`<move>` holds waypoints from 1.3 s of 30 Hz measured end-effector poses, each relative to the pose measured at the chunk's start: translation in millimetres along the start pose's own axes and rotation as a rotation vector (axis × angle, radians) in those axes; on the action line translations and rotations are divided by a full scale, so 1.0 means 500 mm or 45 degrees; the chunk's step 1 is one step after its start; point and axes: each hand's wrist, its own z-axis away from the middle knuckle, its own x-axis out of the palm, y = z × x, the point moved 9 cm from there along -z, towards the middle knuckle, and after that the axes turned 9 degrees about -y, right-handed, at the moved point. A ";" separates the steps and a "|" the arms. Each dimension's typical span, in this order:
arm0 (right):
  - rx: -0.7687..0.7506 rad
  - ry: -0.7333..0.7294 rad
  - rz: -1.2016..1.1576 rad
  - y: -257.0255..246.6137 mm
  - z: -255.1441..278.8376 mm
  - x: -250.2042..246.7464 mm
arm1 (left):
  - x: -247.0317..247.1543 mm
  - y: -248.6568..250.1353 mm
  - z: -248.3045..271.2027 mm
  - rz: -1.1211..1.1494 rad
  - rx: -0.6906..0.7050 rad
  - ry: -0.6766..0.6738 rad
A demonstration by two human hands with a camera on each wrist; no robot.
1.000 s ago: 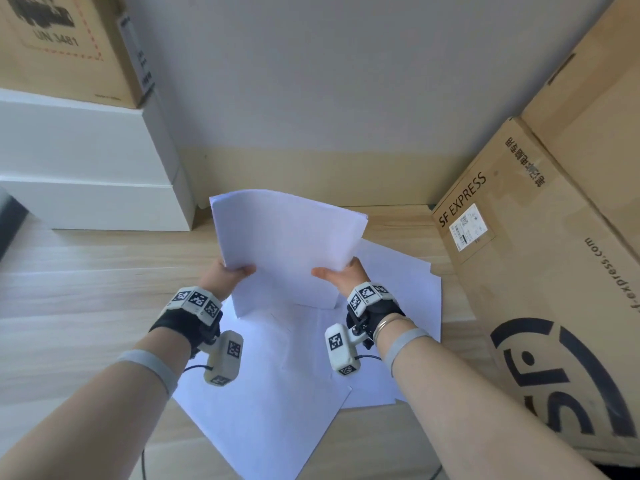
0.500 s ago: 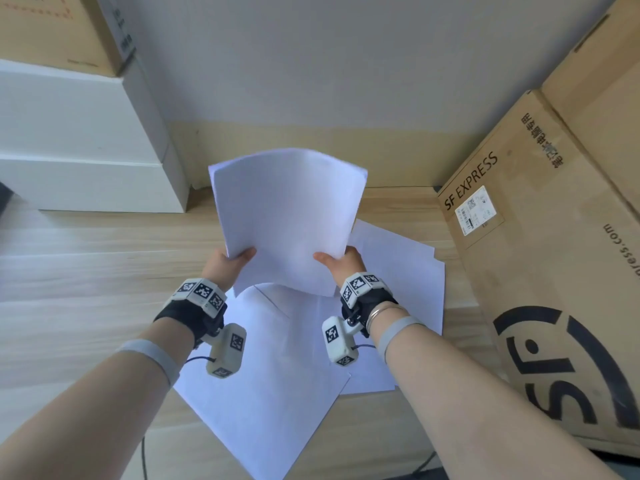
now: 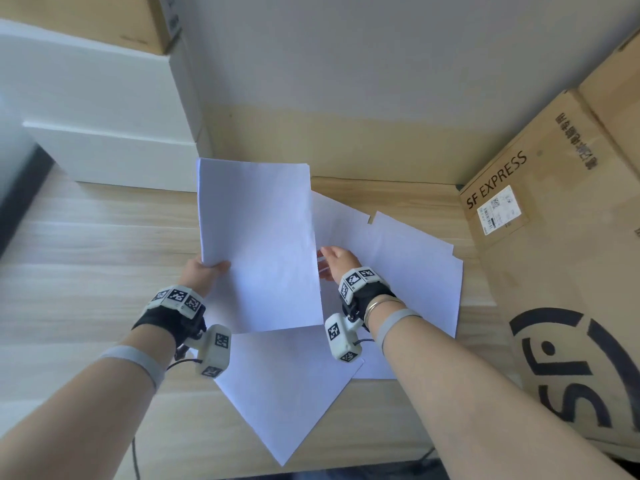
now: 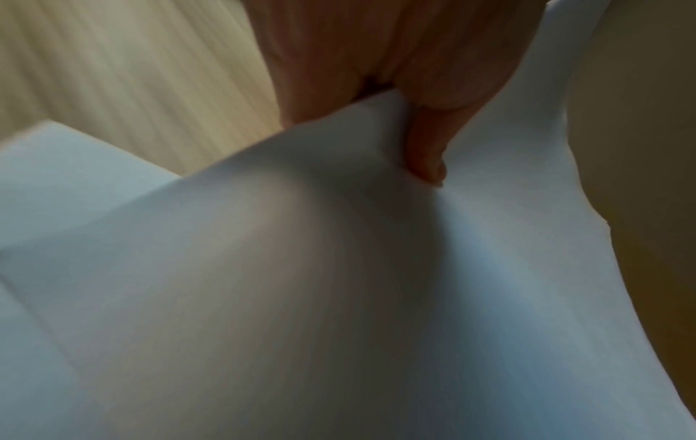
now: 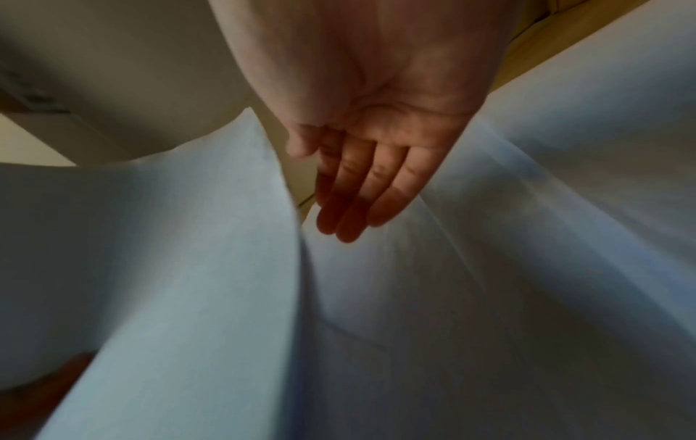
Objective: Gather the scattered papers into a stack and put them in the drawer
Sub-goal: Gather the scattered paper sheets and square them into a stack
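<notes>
Over the loose sheets [image 3: 408,271] on the wooden floor [image 3: 97,244], the left hand [image 3: 202,273] pinches a held stack [image 3: 259,244] by its left edge, thumb on top. The right hand [image 3: 334,263], just right of that stack, is free of it, fingers [image 5: 352,205] straight and relaxed above the sheets. Right of the sheets stands a carton [image 3: 554,271].

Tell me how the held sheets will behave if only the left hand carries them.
The held sheets will probably flop: they bow beside the left hand's thumb. Likely light. Thin, so they may fan apart with the right hand off them.
</notes>
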 end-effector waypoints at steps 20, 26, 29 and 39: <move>-0.035 -0.125 0.905 0.037 0.016 0.212 | -0.137 -0.236 0.042 0.088 -0.170 0.126; -0.018 -0.158 0.619 0.030 0.027 0.196 | -0.136 -0.237 0.041 0.100 -0.167 0.105; -0.038 -0.095 0.300 0.024 0.026 0.175 | -0.133 -0.237 0.033 0.158 -0.162 0.076; 0.122 0.166 0.066 0.061 0.032 -0.029 | -0.072 -0.179 0.017 0.224 -0.108 -0.089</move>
